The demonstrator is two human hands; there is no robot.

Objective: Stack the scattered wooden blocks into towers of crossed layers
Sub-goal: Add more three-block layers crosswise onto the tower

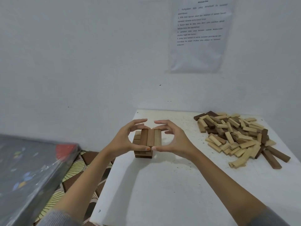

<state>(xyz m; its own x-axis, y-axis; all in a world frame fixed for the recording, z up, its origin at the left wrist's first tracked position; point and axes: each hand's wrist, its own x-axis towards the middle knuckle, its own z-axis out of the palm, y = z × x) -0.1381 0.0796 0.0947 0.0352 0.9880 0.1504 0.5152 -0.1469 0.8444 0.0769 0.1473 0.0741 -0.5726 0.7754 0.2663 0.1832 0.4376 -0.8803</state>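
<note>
A short block tower point(150, 138) of crossed layers stands on the white table point(162, 190), near its far left corner. Its top layer is three blocks lying side by side, pointing away from me. My left hand point(122, 141) curls around the tower's left side and my right hand point(176, 141) around its right side. Both thumbs meet at the near ends of the top blocks, and curled fingers reach the far ends. The index fingers arch above the tower without touching it. A loose pile of light and dark wooden blocks point(239, 137) lies to the right.
The table sits in a corner of white walls, with a printed paper sheet point(200, 35) taped above the pile. Left of the table, a dark plastic-wrapped flat package point(27, 173) lies over a patterned floor covering point(78, 173).
</note>
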